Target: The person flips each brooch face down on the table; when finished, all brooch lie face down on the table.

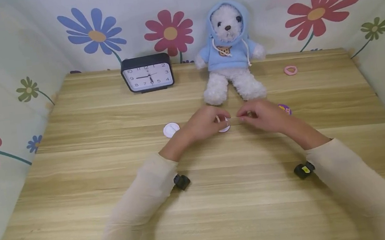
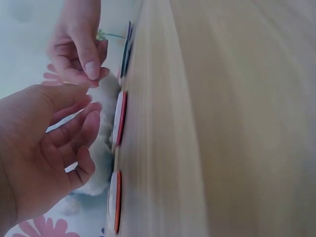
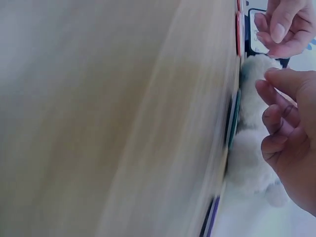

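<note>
Both hands are raised over the table, fingertips facing each other with a small gap. A thin pale strand [image 1: 234, 118] shows faintly between them in the head view; the wrist views do not show it clearly. My left hand [image 1: 208, 123] pinches its left end by thumb and forefinger, and my right hand [image 1: 263, 116] pinches the right. A round white disc [image 1: 171, 130] lies left of the left hand; another disc [image 1: 225, 128] is partly hidden behind its fingers. A purple disc [image 1: 285, 109] shows behind the right hand. The right wrist view also has a teal-edged disc [image 3: 232, 118].
A white plush toy in a blue hoodie [image 1: 229, 56] sits just behind the hands. To its left stands a black-framed clock [image 1: 148, 73]. A pink ring-shaped band [image 1: 290, 70] lies at the back right, near the table's [image 1: 218, 220] rear edge and the flowered backdrop.
</note>
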Demonstrator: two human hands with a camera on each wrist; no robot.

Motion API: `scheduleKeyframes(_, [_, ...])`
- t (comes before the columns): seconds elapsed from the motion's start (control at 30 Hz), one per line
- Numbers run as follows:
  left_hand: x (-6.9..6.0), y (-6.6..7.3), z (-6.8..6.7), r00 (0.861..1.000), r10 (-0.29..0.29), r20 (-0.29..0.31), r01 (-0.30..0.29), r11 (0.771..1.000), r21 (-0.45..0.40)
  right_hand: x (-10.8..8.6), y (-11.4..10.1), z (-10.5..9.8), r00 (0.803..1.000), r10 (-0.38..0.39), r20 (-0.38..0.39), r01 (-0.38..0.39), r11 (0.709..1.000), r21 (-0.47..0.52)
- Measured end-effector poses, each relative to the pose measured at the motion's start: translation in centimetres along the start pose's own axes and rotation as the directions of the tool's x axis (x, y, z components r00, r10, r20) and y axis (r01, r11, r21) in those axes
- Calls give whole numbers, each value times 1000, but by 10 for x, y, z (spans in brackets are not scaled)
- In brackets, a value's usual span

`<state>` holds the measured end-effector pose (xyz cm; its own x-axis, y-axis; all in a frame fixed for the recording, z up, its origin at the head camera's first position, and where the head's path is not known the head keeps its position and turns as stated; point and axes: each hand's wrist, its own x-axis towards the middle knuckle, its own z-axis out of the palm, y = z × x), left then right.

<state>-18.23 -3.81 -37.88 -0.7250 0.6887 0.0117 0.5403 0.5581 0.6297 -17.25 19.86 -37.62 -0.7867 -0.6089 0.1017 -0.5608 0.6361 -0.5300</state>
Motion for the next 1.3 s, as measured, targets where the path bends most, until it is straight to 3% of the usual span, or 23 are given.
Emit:
scheduleKeyframes(0.17, [11, 12, 8, 1000, 10, -4, -10, 1000, 1, -18, 13, -8, 999, 1, -55, 0, 1000, 17])
scheduleKeyframes(0.3, [19, 18, 16, 999, -35, 5, 35, 999, 11, -30, 26, -13, 996, 53, -72, -48, 997, 67])
scheduleKeyframes(0.5, [32, 25, 24, 995, -101, -13, 101, 995, 14, -36, 38, -18, 993, 103, -50, -97, 989, 109])
scheduleKeyframes(0.73, [45, 26, 32, 984, -181, 8, 180, 984, 10, -35, 37, -19, 983, 182, 16, -183, 981, 66])
scheduleKeyframes(0.97, [50, 26, 36, 991, -135, 13, 134, 990, 35, -33, 37, -17, 978, 206, 47, -207, 978, 19])
scheduleKeyframes(1.3, [54, 26, 39, 997, -75, -10, 76, 989, 131, -30, 38, -14, 977, 214, 19, -214, 977, 11])
